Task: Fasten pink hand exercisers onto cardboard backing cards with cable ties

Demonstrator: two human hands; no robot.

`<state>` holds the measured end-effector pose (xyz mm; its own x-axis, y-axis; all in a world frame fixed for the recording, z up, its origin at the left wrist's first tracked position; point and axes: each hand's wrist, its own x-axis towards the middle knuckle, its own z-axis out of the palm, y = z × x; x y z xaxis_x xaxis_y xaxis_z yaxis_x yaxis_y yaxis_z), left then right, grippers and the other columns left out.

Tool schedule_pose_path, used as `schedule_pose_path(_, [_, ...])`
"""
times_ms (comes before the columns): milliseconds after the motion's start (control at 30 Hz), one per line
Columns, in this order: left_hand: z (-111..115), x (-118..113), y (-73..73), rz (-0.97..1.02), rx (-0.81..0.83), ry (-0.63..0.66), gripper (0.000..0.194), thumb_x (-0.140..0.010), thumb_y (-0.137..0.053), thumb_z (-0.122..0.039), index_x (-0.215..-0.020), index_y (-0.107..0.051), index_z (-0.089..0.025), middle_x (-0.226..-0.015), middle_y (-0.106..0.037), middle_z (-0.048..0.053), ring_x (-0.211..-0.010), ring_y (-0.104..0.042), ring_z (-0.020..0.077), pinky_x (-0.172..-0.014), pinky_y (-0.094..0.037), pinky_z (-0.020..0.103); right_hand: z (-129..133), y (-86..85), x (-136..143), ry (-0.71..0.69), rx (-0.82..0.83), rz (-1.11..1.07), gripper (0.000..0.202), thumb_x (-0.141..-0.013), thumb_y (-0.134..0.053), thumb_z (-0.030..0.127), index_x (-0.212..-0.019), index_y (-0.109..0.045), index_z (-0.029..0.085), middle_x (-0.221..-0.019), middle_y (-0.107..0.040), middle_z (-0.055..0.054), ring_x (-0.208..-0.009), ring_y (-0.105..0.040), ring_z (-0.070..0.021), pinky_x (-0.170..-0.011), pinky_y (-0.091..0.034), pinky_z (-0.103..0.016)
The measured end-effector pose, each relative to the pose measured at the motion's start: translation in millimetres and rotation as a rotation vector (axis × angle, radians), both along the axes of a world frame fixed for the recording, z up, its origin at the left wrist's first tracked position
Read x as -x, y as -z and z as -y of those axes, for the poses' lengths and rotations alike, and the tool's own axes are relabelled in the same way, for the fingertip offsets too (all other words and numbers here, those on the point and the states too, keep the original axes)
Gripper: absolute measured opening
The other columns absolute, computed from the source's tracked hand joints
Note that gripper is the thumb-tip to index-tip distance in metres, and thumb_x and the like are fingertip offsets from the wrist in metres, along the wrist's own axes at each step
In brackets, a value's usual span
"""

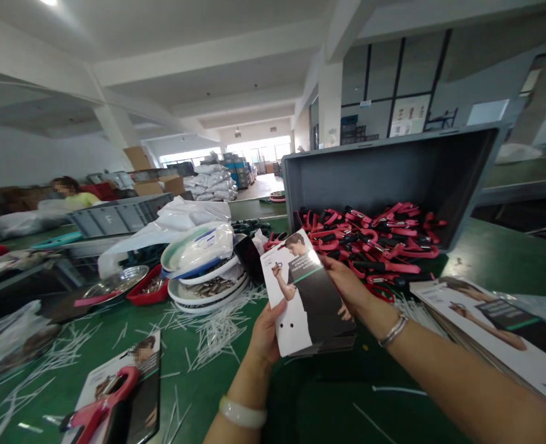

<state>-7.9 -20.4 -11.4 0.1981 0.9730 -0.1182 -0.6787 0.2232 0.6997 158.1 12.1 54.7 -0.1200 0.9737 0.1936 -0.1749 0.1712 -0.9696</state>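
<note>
A printed card (295, 296) with a picture of a person is held up in front of me, tilted, over a stack of similar cards (332, 345). My left hand (267, 330) pinches its lower left edge, thumb on the printed face. At its upper right side, my right hand (347, 283) grips the edge, with the fingers mostly behind it. Another card (147, 394) lies on the green table at the lower left, and a pink and black hand grip tool (110, 401) rests on it. A thick card stack (499, 327) sits at the right.
Beyond my hands, a tipped grey crate (384, 166) spills many pink and black tools (379, 240). White strips (217, 327) lie scattered on the table. Stacked bowls (203, 265) and a red tray (150, 287) stand left of centre. A person (76, 191) is at the far left.
</note>
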Motion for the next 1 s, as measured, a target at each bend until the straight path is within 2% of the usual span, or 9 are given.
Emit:
schedule_pose_path(67, [0, 0, -0.3, -0.022, 0.0, -0.025, 0.054, -0.062, -0.078, -0.024, -0.112, -0.06, -0.014, -0.082, -0.072, 0.005, -0.068, -0.068, 0.019, -0.067, -0.052, 0.029, -3, -4.0, -12, 0.221, -0.151, 0.053, 0.038, -0.073, -0.061, 0.041, -0.105, -0.063, 0.019, -0.088, -0.069, -0.006, -0.071, -0.062, -0.017, -0.066, -0.05, -0.032])
schedule_pose_path(133, [0, -1, -1.0, -0.043, -0.011, -0.028, 0.054, -0.062, -0.079, -0.025, -0.112, -0.06, -0.014, -0.083, -0.073, 0.006, -0.068, -0.067, 0.0188, -0.066, -0.051, 0.028, 1, -11.6, -21, 0.363, -0.427, 0.336, 0.032, -0.079, -0.057, 0.036, -0.107, -0.064, 0.021, -0.098, -0.067, -0.007, -0.084, -0.061, -0.0187, -0.077, -0.049, -0.035])
schedule_pose_path(200, [0, -3, -2.4, -0.072, -0.028, -0.013, 0.053, -0.062, -0.08, -0.025, -0.11, -0.061, -0.013, -0.082, -0.073, 0.007, -0.068, -0.067, 0.0196, -0.065, -0.051, 0.029, 9, -20.3, -22, 0.332, -0.713, 0.762, 0.028, -0.081, -0.057, 0.03, -0.106, -0.067, 0.023, -0.105, -0.065, -0.007, -0.098, -0.058, -0.0221, -0.087, -0.045, -0.04])
schedule_pose_path(267, [2, -4, -4.1, -0.099, -0.049, -0.001, 0.051, -0.061, -0.08, -0.026, -0.107, -0.062, -0.014, -0.081, -0.072, 0.006, -0.065, -0.066, 0.0194, -0.064, -0.05, 0.029, 17, -26.7, -18, 0.197, -0.881, 1.137, 0.022, -0.082, -0.058, 0.024, -0.1, -0.07, 0.024, -0.106, -0.065, -0.008, -0.103, -0.056, -0.0246, -0.088, -0.044, -0.041])
schedule_pose_path(400, [5, -7, -6.5, -0.133, -0.054, 0.018, 0.048, -0.059, -0.081, -0.025, -0.101, -0.063, -0.013, -0.075, -0.071, 0.005, -0.059, -0.064, 0.0174, -0.06, -0.048, 0.027, 23, -26.7, -7, 0.065, -0.923, 1.441, 0.02, -0.085, -0.052, 0.017, -0.086, -0.071, 0.022, -0.096, -0.067, -0.007, -0.098, -0.058, -0.023, -0.079, -0.045, -0.033])
schedule_pose_path(567, [5, -7, -6.0, -0.12, -0.059, 0.042, 0.049, -0.058, -0.082, -0.025, -0.102, -0.064, -0.014, -0.073, -0.071, 0.004, -0.058, -0.063, 0.0165, -0.058, -0.046, 0.026, 18, -13.8, -6, 0.083, -0.883, 1.542, 0.021, -0.088, -0.047, 0.015, -0.093, -0.067, 0.017, -0.101, -0.066, -0.009, -0.089, -0.06, -0.0198, -0.07, -0.045, -0.027])
schedule_pose_path(833, [4, -5, -11.0, -0.161, -0.089, 0.047, 0.049, -0.061, -0.08, -0.027, -0.106, -0.066, -0.012, -0.084, -0.073, 0.008, -0.065, -0.066, 0.0203, -0.065, -0.047, 0.029, 15, -10.1, -15, 0.223, -0.882, 1.019, 0.017, -0.09, -0.045, 0.027, -0.096, -0.059, 0.019, -0.103, -0.065, -0.009, -0.103, -0.057, -0.0217, -0.086, -0.045, -0.034])
schedule_pose_path(967, [-1, -2, -13.4, -0.187, -0.129, -0.025, 0.065, -0.06, -0.082, -0.024, -0.119, -0.058, -0.017, -0.094, -0.073, 0.008, -0.08, -0.068, 0.0234, -0.074, -0.049, 0.032, 8, -1.6, -57, 0.501, -0.626, 0.947, 0.021, -0.089, -0.044, 0.03, -0.096, -0.06, 0.018, -0.088, -0.066, -0.006, -0.076, -0.061, -0.017, -0.07, -0.047, -0.028])
schedule_pose_path(1000, [-5, -1, -13.4, -0.201, -0.138, -0.053, 0.069, -0.059, -0.082, -0.023, -0.122, -0.055, -0.019, -0.097, -0.072, 0.008, -0.083, -0.068, 0.0237, -0.076, -0.049, 0.033, 8, 2.8, -71, 0.488, -0.538, 1.012, 0.019, -0.087, -0.045, 0.028, -0.09, -0.061, 0.018, -0.081, -0.066, -0.005, -0.07, -0.06, -0.0163, -0.066, -0.046, -0.027])
